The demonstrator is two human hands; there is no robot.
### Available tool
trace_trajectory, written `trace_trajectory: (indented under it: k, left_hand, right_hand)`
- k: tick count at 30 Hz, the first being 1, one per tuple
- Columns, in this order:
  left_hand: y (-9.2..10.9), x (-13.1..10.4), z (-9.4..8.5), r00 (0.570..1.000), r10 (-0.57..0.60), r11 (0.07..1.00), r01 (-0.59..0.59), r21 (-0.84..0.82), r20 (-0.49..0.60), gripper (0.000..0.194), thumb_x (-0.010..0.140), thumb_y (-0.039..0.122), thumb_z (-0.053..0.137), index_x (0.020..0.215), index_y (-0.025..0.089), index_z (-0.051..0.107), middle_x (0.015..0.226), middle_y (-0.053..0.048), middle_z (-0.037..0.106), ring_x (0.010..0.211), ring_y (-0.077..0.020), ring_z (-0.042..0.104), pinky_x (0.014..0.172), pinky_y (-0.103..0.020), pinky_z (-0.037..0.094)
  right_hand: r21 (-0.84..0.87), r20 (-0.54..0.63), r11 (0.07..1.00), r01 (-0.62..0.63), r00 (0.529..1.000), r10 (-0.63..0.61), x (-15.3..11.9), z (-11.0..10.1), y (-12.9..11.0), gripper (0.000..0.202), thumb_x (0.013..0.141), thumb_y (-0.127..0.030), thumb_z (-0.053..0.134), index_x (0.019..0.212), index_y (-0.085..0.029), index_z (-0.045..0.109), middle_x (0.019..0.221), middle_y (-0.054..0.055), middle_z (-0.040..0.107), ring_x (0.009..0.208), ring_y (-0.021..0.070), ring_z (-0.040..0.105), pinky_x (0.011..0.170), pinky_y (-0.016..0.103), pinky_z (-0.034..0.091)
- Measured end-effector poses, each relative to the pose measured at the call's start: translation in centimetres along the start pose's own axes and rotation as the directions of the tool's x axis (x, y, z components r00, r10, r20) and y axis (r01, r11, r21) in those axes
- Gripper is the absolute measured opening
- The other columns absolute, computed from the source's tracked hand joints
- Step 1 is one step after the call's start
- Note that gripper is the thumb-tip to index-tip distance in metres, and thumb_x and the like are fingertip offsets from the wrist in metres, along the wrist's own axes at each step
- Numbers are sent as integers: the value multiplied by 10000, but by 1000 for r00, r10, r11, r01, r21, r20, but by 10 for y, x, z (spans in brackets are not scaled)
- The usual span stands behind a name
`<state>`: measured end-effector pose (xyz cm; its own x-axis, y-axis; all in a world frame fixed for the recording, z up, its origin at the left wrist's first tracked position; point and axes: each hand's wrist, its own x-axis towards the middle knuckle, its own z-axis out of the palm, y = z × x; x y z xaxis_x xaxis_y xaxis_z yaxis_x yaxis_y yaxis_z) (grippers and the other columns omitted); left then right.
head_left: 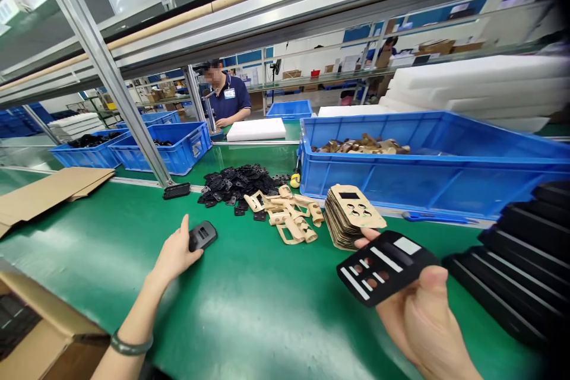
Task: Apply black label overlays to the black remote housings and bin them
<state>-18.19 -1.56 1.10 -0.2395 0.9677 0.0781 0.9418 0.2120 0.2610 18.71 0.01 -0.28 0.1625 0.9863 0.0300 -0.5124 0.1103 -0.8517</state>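
My right hand (418,314) grips a flat black panel (387,267) with rounded ends, round holes, white strips and a white rectangle; the thumb is on its near edge. My left hand (173,252) is at a small black plastic housing (203,236) with a slotted window, thumb and forefinger on either side. Its other fingers are hidden. Just behind the panel stands a stack of beige cut-out sheets (356,208) with matching holes. Beyond my hands lie a heap of small black plates (238,184) and a loose pile of peeled beige backing pieces (291,219).
A big blue bin (401,175) holds brownish parts. Stacked black pieces (512,267) rise at the right, near blue tweezers (439,218). A metal post (107,65) stands at left, cardboard sheets (53,190) beside it. An open carton (48,332) sits front left. A co-worker (229,95) sits opposite.
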Motion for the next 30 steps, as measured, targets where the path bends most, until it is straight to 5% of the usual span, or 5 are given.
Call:
trace_trajectory:
  k: [4,7,11,14,30]
  left_hand:
    - [35,-14,8,991,100,967,-118,-225,-90,795,729,380,630,1411,160,284,1143,-127,505,1016,-295,554,863,-412,438]
    - [80,-23,16,977,210,748,-173,-641,-19,757,660,367,735,1335,216,427,1173,-93,542,1104,-280,511,962,-387,378]
    - [135,-31,28,894,350,144,245,-959,281,528,733,327,702,1212,164,551,1195,-94,608,1124,-239,520,970,-326,357]
    - [159,-36,42,790,455,-90,499,-862,411,448,691,246,752,1103,136,616,1027,-87,681,965,-200,603,884,-296,410]
    - [163,-52,63,698,425,-279,706,-650,576,408,678,98,680,1080,104,607,1045,-127,665,892,-197,619,829,-321,465]
  right_hand:
    - [33,58,992,-120,991,118,-6,-1,5,702,631,-760,594,1138,-275,621,959,56,647,765,201,603,587,275,565]
    - [71,151,982,-176,975,164,-10,-3,7,687,676,-751,556,1235,-354,528,909,17,631,657,164,576,543,258,540]
    - [118,182,979,-164,973,141,-12,0,5,647,722,-734,525,1257,-373,486,860,-2,612,648,142,552,580,231,517]
    - [143,176,968,-204,968,178,-12,2,2,644,716,-743,523,1237,-365,496,817,-7,600,619,129,528,567,214,496]
    - [195,143,896,-399,915,376,-12,5,7,445,813,-424,621,1231,-314,511,787,6,564,614,128,496,502,205,451]
